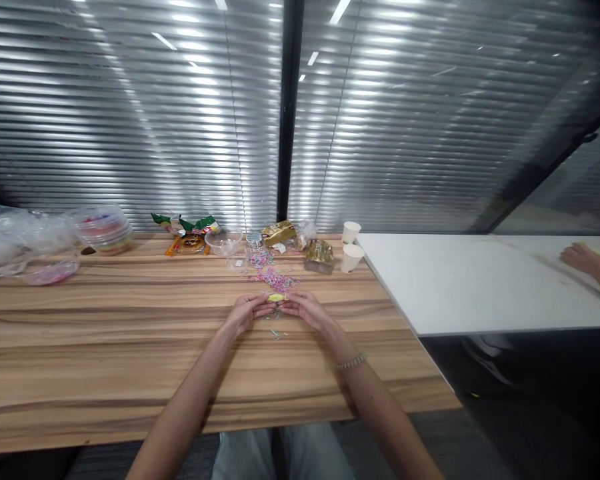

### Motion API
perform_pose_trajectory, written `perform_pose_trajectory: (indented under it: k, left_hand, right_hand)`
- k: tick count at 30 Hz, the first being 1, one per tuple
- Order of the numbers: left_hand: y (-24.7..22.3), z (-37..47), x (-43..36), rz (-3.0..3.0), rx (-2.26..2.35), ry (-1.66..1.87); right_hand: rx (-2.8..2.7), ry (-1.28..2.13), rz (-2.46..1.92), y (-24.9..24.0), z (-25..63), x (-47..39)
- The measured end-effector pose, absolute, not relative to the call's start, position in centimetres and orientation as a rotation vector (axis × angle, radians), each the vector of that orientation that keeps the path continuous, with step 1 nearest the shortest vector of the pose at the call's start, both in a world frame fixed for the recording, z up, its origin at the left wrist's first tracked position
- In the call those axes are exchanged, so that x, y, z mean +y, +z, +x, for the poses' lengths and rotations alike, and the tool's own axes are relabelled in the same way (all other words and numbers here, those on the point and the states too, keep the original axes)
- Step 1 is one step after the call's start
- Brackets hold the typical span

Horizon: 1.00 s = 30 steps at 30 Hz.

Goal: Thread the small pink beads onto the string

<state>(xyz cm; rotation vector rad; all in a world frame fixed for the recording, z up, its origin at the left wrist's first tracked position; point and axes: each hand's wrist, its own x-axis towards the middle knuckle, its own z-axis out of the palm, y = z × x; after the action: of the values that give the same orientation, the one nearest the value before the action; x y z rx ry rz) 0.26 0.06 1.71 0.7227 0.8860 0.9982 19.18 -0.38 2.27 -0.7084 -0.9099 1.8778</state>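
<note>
Between the fingertips of both hands is a small yellow piece [277, 297], too small to tell its kind. My left hand [249, 312] pinches its left end, and my right hand [304, 309] grips the right end. A beaded bracelet [353, 362] circles my right wrist. Just beyond my fingers lies a loose heap of tiny pink and purple pieces [276, 279], spilling from near a clear jar [255, 243]. A few thin greenish bits [275, 333] lie on the wood below my hands.
Along the back stand a clear bowl [223, 243], snack wrappers [190, 233], gold packets [319, 256] and two paper cups [351, 258]. Stacked plastic tubs [101, 228] and plastic bags [25, 233] sit at left. Another person's hand [580, 259] rests over the white table [450, 287] at right.
</note>
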Motion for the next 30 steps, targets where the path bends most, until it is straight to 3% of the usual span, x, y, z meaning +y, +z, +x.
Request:
perform_pose_trajectory:
  k: [30]
  left_hand:
    - [1.57, 0.34, 0.06, 0.724, 0.903, 0.999]
  right_hand:
    - [-0.93, 1.826, -0.723, 2.02, 19.26, -0.36]
